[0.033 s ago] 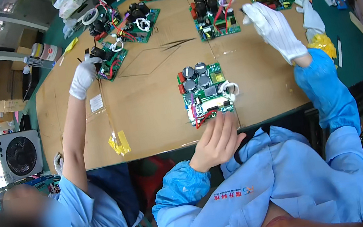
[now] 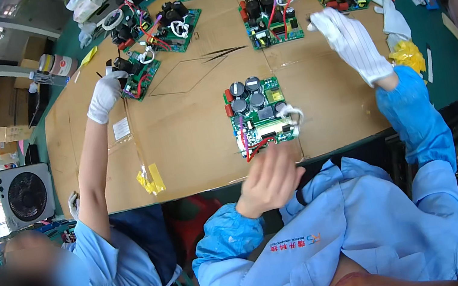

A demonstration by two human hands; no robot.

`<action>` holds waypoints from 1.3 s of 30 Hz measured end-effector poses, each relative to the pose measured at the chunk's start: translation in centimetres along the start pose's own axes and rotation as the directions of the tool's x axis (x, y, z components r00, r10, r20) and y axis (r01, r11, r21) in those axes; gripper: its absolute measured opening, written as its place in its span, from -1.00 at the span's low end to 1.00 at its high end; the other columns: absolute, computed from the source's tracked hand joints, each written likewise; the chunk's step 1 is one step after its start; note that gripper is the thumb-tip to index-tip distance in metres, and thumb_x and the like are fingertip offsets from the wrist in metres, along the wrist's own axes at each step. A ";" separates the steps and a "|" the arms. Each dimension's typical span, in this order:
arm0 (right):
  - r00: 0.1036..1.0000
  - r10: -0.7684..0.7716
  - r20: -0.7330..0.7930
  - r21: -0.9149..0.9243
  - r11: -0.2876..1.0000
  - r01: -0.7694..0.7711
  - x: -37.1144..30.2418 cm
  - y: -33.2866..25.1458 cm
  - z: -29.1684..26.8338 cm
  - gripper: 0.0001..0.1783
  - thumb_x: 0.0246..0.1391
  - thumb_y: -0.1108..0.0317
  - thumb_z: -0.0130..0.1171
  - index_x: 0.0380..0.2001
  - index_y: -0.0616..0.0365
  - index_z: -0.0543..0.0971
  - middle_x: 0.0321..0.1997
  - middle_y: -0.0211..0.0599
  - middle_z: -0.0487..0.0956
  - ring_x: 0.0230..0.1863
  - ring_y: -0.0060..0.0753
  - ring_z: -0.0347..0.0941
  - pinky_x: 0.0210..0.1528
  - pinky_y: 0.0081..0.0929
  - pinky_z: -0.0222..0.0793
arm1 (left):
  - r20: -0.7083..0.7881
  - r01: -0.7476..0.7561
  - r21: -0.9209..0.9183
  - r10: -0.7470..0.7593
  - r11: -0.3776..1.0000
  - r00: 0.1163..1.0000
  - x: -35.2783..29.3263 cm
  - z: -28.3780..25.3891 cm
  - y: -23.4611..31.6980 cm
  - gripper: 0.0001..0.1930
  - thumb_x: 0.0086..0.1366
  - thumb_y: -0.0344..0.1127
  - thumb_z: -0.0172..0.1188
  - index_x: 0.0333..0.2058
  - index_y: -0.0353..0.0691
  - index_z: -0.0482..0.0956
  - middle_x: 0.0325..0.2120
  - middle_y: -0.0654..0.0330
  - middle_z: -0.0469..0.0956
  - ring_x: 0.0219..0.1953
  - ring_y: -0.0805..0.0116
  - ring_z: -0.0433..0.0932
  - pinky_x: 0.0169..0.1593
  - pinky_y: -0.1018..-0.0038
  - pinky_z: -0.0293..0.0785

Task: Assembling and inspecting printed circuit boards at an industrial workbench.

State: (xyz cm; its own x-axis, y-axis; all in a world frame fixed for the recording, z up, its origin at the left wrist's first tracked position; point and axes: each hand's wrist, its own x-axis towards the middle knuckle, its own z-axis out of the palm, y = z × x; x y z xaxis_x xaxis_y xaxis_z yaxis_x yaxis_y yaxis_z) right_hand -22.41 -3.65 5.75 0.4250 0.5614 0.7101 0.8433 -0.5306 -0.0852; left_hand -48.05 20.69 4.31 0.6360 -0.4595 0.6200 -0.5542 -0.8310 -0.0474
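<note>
Green flat circuit board with four dark round cans (image 2: 253,117) lies face up on the brown cardboard sheet (image 2: 192,143). It sits at 12 o'clock from the person's bare left hand (image 2: 268,180), whose fingertips come right up to its near edge. From the right hand in a white striped cloth glove (image 2: 352,48), it sits at 8 o'clock, well apart.

The left fingers are bent a little; I can't tell if they pinch anything. The gloved fingers lie close together, and I can't tell if they hold something small.

To handle this board well, it seems best to touch only its edges and not push on the tall cans. The thin red wire (image 2: 257,149), at 6 o'clock on the board, is near the left fingertips and could snag. The thick white wire loop (image 2: 287,110), at 3 o'clock, could catch too, so slow, soft moves look best.
</note>
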 end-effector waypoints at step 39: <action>0.842 0.418 0.343 0.159 0.857 -0.490 -9.7 -11.5 1.8 -0.66 0.27 0.13 0.14 -0.03 0.11 0.59 -0.17 -0.16 0.66 -0.24 -0.04 0.61 -0.24 -0.18 0.51 | 0.468 0.421 -0.549 -0.152 0.722 0.871 8.1 7.5 -7.0 -0.57 0.18 -0.43 0.30 0.04 -0.35 0.51 0.05 -0.03 0.47 0.12 -0.10 0.36 0.19 0.19 0.35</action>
State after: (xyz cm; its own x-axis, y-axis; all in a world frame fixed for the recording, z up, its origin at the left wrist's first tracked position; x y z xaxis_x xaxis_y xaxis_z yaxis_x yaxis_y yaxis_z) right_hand -35.63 -1.82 -1.38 0.8225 0.4684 0.3226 0.5669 -0.6290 -0.5319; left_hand -34.99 20.45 3.83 0.8893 -0.4202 0.1808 -0.4272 -0.6214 0.6568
